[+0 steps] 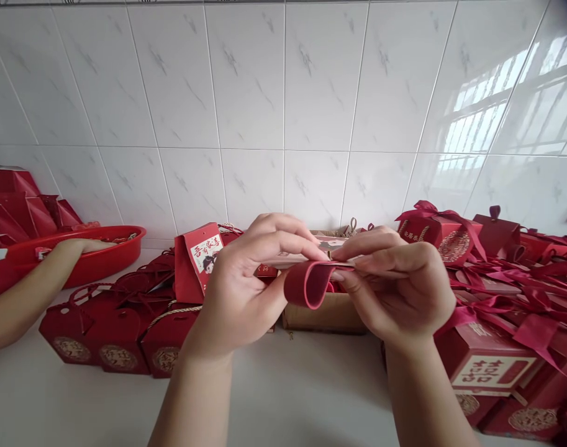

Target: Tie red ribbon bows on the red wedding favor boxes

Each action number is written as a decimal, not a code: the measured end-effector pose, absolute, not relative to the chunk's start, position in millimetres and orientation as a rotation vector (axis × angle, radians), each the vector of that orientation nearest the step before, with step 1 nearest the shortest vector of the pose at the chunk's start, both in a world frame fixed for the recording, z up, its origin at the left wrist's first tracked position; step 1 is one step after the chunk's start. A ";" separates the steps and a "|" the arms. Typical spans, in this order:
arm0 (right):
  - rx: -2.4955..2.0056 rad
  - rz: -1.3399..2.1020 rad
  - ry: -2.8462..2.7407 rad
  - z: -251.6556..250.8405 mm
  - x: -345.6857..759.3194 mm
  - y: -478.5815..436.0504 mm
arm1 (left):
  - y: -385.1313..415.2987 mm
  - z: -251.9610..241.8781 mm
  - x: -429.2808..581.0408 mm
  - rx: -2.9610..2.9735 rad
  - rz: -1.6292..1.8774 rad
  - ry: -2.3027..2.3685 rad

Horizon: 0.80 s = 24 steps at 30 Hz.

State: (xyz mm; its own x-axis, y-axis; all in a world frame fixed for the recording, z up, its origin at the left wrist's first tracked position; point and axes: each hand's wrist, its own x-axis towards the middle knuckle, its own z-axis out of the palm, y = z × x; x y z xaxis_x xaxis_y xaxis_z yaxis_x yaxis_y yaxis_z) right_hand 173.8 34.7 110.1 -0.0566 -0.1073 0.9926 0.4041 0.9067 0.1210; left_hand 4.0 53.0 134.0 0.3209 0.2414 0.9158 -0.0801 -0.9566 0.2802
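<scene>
My left hand [246, 279] and my right hand [395, 282] meet in the middle of the view, both pinching a curled piece of red card or ribbon [308, 284]. The fingertips of both hands press together at its top edge. The red piece loops downward between my thumbs. Right behind it sits a brown cardboard box [327, 313] on the white counter [283, 397]. A small red gift box with a white label [198, 261] stands just left of my left hand.
Red gift boxes with cord handles [118, 338] lie in a row at the left. A heap of red boxes with ribbons [502, 310] fills the right. Another person's arm [27, 292] reaches into a red basin [94, 251] at far left. White tiled wall behind.
</scene>
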 end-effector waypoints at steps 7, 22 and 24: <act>-0.251 -0.434 -1.598 109.0 173.6 36.1 | 54.4 133.6 5.0 2.351 1.733 0.123; -0.246 -0.454 -1.566 108.6 171.0 39.9 | 55.2 134.5 3.0 2.353 1.671 0.110; -0.262 -0.442 -1.561 108.6 170.0 39.9 | 53.3 133.6 1.8 2.327 1.628 0.137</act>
State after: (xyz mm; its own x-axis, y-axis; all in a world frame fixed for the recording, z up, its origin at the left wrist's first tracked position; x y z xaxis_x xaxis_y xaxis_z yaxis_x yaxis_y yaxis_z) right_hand 170.0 39.9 108.6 -0.0454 -0.1063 0.9933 0.4305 0.8952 0.1154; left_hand 1.8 53.3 133.6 0.3541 0.2451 0.9025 -0.0911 -0.9514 0.2941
